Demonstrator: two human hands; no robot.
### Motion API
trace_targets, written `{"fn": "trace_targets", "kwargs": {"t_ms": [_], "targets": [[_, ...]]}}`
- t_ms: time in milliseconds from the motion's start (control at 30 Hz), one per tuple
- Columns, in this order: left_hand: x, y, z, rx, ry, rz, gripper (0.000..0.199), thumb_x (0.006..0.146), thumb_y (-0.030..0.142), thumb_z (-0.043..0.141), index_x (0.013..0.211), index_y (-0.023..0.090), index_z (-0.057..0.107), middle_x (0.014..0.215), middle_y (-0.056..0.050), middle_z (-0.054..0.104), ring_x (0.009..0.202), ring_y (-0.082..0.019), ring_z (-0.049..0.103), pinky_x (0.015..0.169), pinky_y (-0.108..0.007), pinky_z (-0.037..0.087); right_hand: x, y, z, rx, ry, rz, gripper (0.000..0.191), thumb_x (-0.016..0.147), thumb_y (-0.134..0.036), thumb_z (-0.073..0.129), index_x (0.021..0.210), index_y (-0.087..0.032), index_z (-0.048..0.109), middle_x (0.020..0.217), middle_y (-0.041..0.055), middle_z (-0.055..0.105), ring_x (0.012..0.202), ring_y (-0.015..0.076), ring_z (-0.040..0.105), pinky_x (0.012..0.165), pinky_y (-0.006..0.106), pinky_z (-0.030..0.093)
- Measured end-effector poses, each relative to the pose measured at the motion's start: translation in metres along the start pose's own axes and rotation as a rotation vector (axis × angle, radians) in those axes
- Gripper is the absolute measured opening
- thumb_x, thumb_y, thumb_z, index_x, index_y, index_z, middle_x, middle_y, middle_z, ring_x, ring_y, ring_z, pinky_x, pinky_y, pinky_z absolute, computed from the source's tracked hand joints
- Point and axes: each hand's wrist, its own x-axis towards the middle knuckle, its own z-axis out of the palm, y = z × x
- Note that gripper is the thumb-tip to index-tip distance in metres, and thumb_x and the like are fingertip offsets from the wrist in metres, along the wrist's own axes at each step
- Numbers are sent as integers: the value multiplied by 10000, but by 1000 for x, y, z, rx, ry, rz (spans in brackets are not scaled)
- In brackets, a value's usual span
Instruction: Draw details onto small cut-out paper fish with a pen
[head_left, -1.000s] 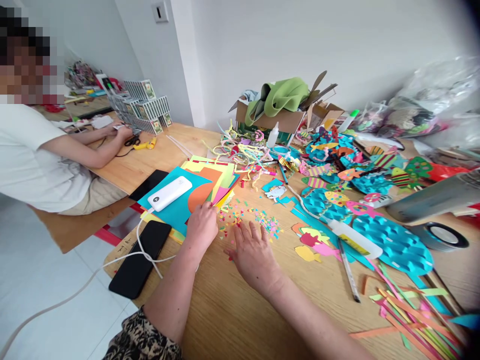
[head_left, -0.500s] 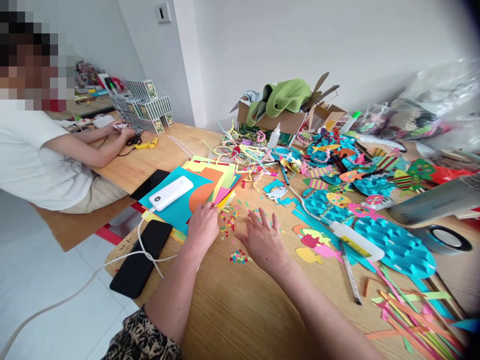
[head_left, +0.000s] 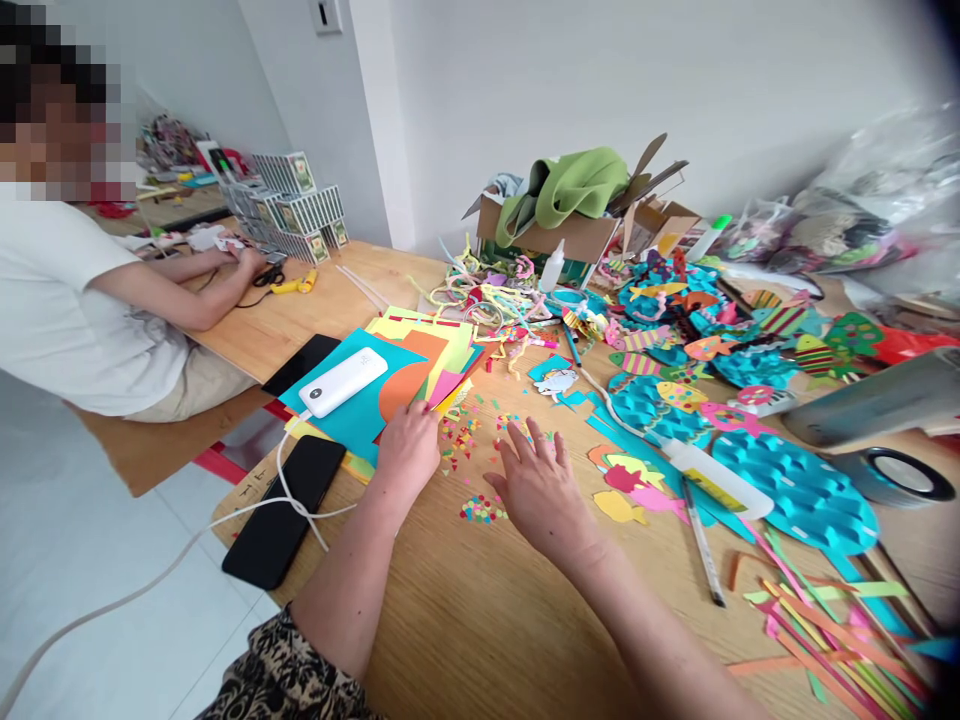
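Observation:
My left hand (head_left: 409,447) rests at the right edge of a stack of coloured paper (head_left: 352,385), its fingers bent together; whether they grip a sheet is hidden. A white power bank (head_left: 343,384) lies on the blue sheet of that stack. My right hand (head_left: 541,490) is palm down over the wooden table (head_left: 480,620), fingers spread, with nothing held. Tiny paper bits (head_left: 459,440) are scattered between my hands, and small coloured dots (head_left: 482,510) lie in a cluster left of my right wrist. Paper fish cutouts (head_left: 622,480) are right of that hand.
A black phone (head_left: 285,512) with a white cable lies at the left edge. Glue bottle (head_left: 716,478), pen (head_left: 703,545), tape roll (head_left: 892,476) and paper strips (head_left: 832,640) are at right. Behind is a box (head_left: 540,235). A person (head_left: 90,310) sits at left.
My right hand has shifted slightly right, uncovering more paper bits beyond its fingers. My left hand stays by the paper stack. The view has moved a little.

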Motion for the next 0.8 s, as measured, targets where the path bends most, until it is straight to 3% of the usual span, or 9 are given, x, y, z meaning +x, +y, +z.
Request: {"fn": "trace_targets", "kwargs": {"t_ms": [167, 333, 533, 800], "targets": [[0, 1, 0, 10, -7, 3, 348, 844, 87, 550, 1164, 182, 649, 1225, -95, 596, 1077, -250, 571, 900, -320, 492, -8, 8, -4, -24, 6, 22, 408, 954, -245, 494, 1335, -127, 581, 1513, 145, 423, 1424, 381, 279, 1114, 619, 241], [0, 1, -1, 18, -13, 6, 358, 840, 82, 553, 1170, 181, 649, 1218, -100, 597, 1059, -250, 576, 888, -325, 497, -11, 8, -1, -18, -88, -66, 465, 908, -180, 526, 1369, -233, 563, 1530, 104, 408, 1441, 380, 239, 1115, 625, 234], [1, 0, -1, 11, -24, 8, 353, 834, 88, 568, 1162, 184, 656, 1228, -95, 593, 1071, -248, 571, 905, -319, 488, -14, 20, -6, -98, -88, 15, 418, 897, -152, 511, 1292, -213, 634, 1521, 118, 417, 1440, 383, 239, 1114, 622, 229], [1, 0, 1, 11, -18, 8, 360, 836, 86, 570, 1171, 189, 651, 1219, -100, 589, 1069, -243, 570, 896, -314, 487, -7, 16, -3, -110, -74, 4, 491, 886, -140, 508, 1364, -232, 572, 1517, 117, 425, 1424, 375, 285, 1101, 616, 257]]}}
